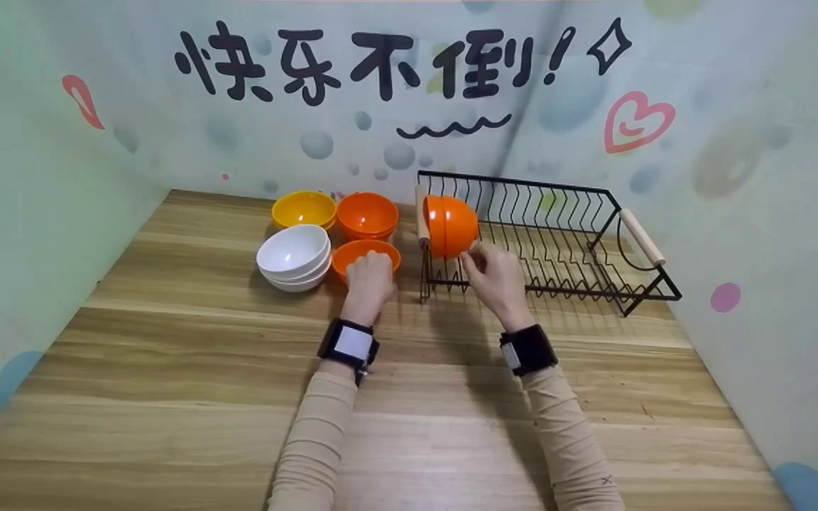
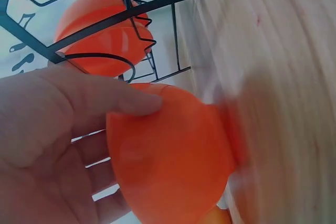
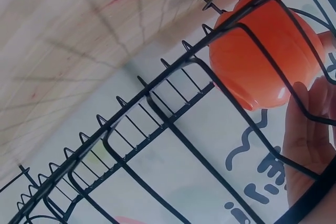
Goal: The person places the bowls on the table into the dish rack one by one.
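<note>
My left hand (image 1: 370, 280) grips an orange bowl (image 2: 168, 150) in front of the bowl stacks; the left wrist view shows the thumb across its outer wall and the other fingers partly hidden behind it. Two orange bowls (image 1: 450, 226) stand on their sides, one against the other, at the left end of a black wire dish rack (image 1: 551, 287). At the lower right of these bowls is my right hand (image 1: 498, 280), its fingertips right at the rounded side. Through the rack wires, the right wrist view shows its fingers (image 3: 310, 108) fairly straight beside the orange bowl (image 3: 262, 56).
White bowls (image 1: 294, 255) are stacked left of the left hand. Behind them stand yellow bowls (image 1: 304, 209) and more orange bowls (image 1: 367, 215). The rack has a wooden handle (image 1: 642, 236) at its right end. A printed cloth wall (image 1: 352, 156) rises behind the wooden table (image 1: 189, 369).
</note>
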A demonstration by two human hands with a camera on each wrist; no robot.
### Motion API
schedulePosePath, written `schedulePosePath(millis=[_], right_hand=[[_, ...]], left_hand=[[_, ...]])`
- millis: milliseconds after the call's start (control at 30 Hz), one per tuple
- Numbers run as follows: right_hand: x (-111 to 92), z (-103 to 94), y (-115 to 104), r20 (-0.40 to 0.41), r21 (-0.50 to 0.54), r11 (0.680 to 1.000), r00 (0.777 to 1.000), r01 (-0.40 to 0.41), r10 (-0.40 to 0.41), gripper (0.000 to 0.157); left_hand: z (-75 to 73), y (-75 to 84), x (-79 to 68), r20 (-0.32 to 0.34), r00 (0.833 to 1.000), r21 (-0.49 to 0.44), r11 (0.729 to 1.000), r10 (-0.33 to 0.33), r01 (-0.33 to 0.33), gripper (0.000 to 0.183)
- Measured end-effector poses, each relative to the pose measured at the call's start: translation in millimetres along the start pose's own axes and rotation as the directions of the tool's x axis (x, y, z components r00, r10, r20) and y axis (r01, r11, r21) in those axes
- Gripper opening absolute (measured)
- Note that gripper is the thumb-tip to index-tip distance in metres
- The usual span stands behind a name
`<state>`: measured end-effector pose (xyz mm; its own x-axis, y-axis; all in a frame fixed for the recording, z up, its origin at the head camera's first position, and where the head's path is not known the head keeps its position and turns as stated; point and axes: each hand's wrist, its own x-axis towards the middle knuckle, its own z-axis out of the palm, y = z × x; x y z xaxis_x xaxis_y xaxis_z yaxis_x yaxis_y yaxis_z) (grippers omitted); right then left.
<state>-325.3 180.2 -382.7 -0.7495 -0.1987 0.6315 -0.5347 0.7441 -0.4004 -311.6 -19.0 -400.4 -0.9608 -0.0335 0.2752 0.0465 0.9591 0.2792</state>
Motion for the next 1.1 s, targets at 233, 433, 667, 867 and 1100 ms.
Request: schedulePosePath(millis=[233, 433, 667, 867, 1100], right_hand=[[2.8, -3.7, -4.9, 0.014, 0.109, 0.993, 0.999, -0.044, 0.042, 0.017], [4.5, -10.4, -12.4, 0.016, 0.248, 0.966, 0.997, -0.075, 0.074, 0.022], [5.1, -18.1, -21.2, 0.067, 0.365, 0.912, 0.983, -0.186, 0.174, 0.037], [5.1, -22.4, -27.9, 0.147, 0.572, 0.768, 0.957, -0.289, 0.251, 0.049], [6.3, -24.4, -30.0, 0.213, 0.683, 0.635, 0.93, -0.361, 0.299, 0.05]], left_hand=[[-15.5, 2.9, 0.0, -0.093, 0.995, -0.011, 0.999, 0.038, -0.039, 0.01], [-29.9, 8.3, -0.9, -0.213, 0.973, -0.009, 0.996, 0.089, -0.093, 0.008], [-37.4, 15.9, -1.1, -0.403, 0.886, 0.078, 0.973, 0.229, -0.216, 0.016], [-43.3, 25.5, -3.2, -0.433, 0.833, 0.055, 0.933, 0.344, -0.356, 0.014], [-40.5, 40.7, -6.4, -0.415, 0.771, 0.048, 0.858, 0.483, -0.511, 0.008]])
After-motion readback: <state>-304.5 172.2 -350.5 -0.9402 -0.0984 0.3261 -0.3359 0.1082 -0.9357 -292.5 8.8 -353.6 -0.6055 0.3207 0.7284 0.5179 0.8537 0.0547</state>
